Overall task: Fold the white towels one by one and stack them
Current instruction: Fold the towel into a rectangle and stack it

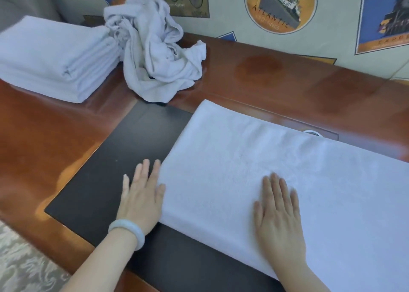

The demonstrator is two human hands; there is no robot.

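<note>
A white towel (276,158), folded into a long band, lies flat across the black desk mat (106,181) and runs off the right edge of the view. My right hand (280,212) lies flat on top of it with straight fingers. My left hand (141,194), with a pale bangle on the wrist, rests flat on the mat against the towel's left end, thumb touching its edge. A stack of folded white towels (51,59) sits at the far left. Beside that stack is a heap of crumpled white towels (155,48).
The glossy reddish wooden desk (287,79) surrounds the mat and meets a wall (332,26) papered with ship and travel pictures at the back. A small round fitting (313,134) peeks out behind the towel. Patterned floor (22,265) shows at the lower left.
</note>
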